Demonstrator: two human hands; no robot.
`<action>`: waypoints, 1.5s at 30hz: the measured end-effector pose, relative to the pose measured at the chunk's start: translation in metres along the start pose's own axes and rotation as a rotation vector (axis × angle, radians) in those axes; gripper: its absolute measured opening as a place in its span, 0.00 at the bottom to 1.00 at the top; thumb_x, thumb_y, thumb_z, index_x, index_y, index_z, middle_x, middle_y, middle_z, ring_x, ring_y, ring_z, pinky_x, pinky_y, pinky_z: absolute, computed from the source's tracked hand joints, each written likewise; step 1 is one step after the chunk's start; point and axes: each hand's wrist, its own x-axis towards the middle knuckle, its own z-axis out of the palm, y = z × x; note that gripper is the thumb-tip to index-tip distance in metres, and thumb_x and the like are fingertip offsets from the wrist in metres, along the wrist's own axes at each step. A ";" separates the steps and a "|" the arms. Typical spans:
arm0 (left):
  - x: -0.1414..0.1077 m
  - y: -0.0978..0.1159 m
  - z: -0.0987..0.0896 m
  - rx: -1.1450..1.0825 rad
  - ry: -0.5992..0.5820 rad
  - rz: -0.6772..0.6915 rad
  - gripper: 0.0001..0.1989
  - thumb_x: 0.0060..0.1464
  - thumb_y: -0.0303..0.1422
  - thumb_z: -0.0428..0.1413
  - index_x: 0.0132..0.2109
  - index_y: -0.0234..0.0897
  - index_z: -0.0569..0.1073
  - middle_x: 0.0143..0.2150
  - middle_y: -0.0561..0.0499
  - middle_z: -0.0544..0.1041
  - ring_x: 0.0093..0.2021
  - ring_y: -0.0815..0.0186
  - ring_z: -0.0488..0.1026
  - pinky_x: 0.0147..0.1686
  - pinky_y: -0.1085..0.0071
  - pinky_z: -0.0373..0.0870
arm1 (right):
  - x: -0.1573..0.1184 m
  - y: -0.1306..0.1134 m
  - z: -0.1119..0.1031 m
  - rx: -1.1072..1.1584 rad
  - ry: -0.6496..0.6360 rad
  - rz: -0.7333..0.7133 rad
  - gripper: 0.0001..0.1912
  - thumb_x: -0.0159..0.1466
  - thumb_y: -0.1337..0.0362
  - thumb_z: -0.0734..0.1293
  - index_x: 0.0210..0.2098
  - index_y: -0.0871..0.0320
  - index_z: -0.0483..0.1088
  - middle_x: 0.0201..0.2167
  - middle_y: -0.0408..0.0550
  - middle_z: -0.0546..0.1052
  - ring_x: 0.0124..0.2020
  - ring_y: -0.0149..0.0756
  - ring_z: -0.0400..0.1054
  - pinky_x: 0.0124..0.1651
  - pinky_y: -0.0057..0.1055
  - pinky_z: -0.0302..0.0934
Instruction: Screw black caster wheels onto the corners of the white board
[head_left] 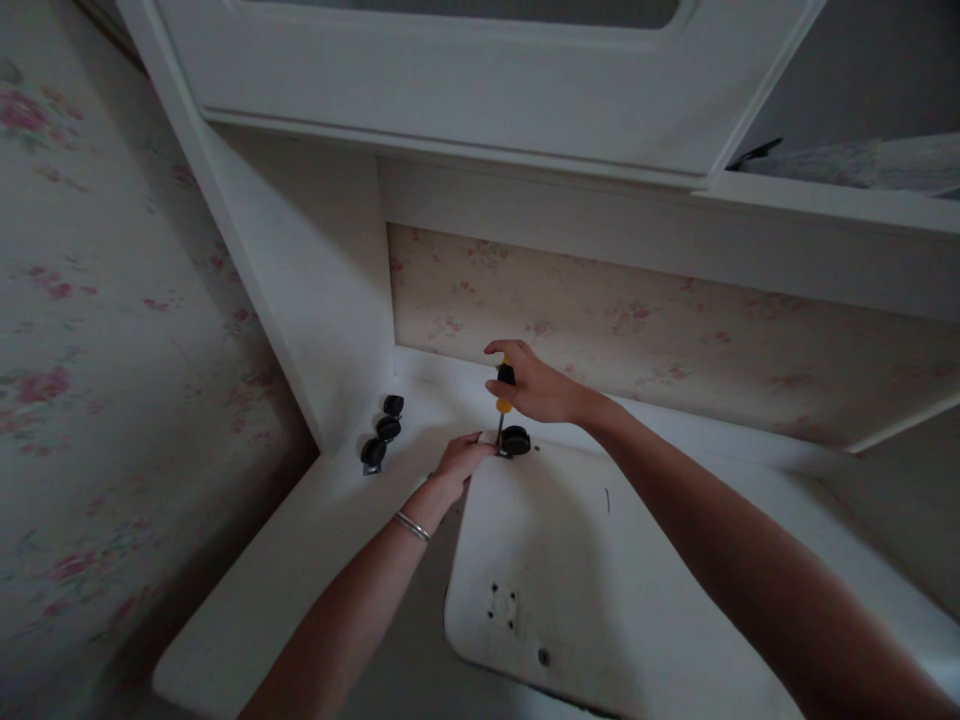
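Yellow and black on its handle, the screwdriver [505, 388] is standing nearly upright, its long axis running down to a metal shaft pointing at the base of the black caster [516, 440] on the white panel [555, 560]. The right hand [529, 385] is gripping the handle; the left hand [463, 462] is holding the panel's corner beside the caster.

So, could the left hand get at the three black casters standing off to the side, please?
Probably yes: only bare white surface shows between the left hand and the three black casters, though it would have to leave the white panel's corner.
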 end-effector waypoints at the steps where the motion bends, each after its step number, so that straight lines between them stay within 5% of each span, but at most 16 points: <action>1: 0.001 0.000 0.000 -0.001 -0.024 -0.015 0.19 0.62 0.39 0.58 0.57 0.35 0.72 0.57 0.45 0.74 0.51 0.55 0.75 0.47 0.55 0.76 | 0.000 0.000 0.000 0.002 -0.015 -0.012 0.21 0.67 0.60 0.65 0.58 0.54 0.61 0.53 0.54 0.74 0.44 0.39 0.73 0.46 0.33 0.63; 5: 0.005 -0.003 -0.004 -0.022 -0.093 -0.066 0.19 0.62 0.39 0.58 0.57 0.35 0.72 0.56 0.45 0.74 0.51 0.55 0.75 0.48 0.55 0.75 | 0.000 -0.001 0.000 -0.026 0.018 0.025 0.17 0.68 0.56 0.63 0.53 0.58 0.64 0.47 0.59 0.76 0.44 0.47 0.72 0.45 0.39 0.62; 8: 0.007 -0.006 -0.011 -0.050 -0.109 -0.101 0.19 0.62 0.39 0.58 0.57 0.35 0.72 0.56 0.45 0.74 0.51 0.55 0.75 0.48 0.54 0.75 | 0.001 0.001 0.001 0.006 0.008 -0.003 0.22 0.68 0.58 0.64 0.58 0.58 0.60 0.53 0.59 0.74 0.47 0.43 0.72 0.46 0.35 0.63; 13: -0.001 -0.011 -0.029 -0.095 -0.040 -0.135 0.18 0.63 0.39 0.57 0.56 0.36 0.71 0.55 0.44 0.74 0.49 0.58 0.75 0.47 0.55 0.76 | 0.000 0.003 -0.003 0.009 -0.010 -0.010 0.17 0.67 0.57 0.65 0.52 0.58 0.65 0.43 0.56 0.78 0.40 0.44 0.73 0.41 0.35 0.62; 16: -0.020 -0.013 -0.048 -0.103 0.050 -0.101 0.16 0.62 0.39 0.56 0.52 0.34 0.74 0.49 0.44 0.77 0.42 0.62 0.77 0.41 0.63 0.76 | -0.001 0.004 -0.004 -0.002 0.020 0.011 0.19 0.68 0.53 0.64 0.52 0.59 0.65 0.45 0.60 0.77 0.41 0.48 0.72 0.41 0.38 0.62; 20: -0.054 -0.019 -0.085 -0.046 0.211 -0.029 0.18 0.55 0.40 0.58 0.49 0.34 0.76 0.46 0.43 0.79 0.33 0.67 0.76 0.32 0.72 0.71 | -0.003 0.006 -0.003 0.044 -0.011 -0.012 0.21 0.67 0.58 0.66 0.56 0.56 0.62 0.47 0.54 0.78 0.42 0.41 0.73 0.42 0.33 0.63; 28: -0.102 -0.039 -0.142 0.346 0.382 0.045 0.20 0.51 0.43 0.56 0.46 0.34 0.78 0.38 0.46 0.80 0.27 0.65 0.73 0.23 0.72 0.62 | -0.007 0.007 -0.006 0.017 0.012 0.007 0.21 0.66 0.55 0.66 0.55 0.58 0.64 0.45 0.58 0.78 0.43 0.48 0.73 0.42 0.37 0.62; 36: -0.107 -0.049 -0.130 0.806 0.236 0.240 0.12 0.57 0.39 0.55 0.42 0.39 0.80 0.42 0.47 0.82 0.39 0.60 0.77 0.44 0.66 0.69 | -0.010 0.005 -0.004 0.016 0.031 0.032 0.20 0.66 0.56 0.66 0.54 0.58 0.66 0.44 0.59 0.79 0.43 0.50 0.74 0.42 0.39 0.63; 45: -0.092 -0.054 -0.104 1.134 0.163 0.331 0.12 0.61 0.30 0.51 0.40 0.40 0.80 0.43 0.47 0.79 0.43 0.62 0.76 0.46 0.68 0.68 | -0.023 0.008 -0.001 0.030 0.025 0.039 0.29 0.65 0.59 0.66 0.63 0.56 0.56 0.51 0.59 0.77 0.46 0.51 0.74 0.47 0.40 0.64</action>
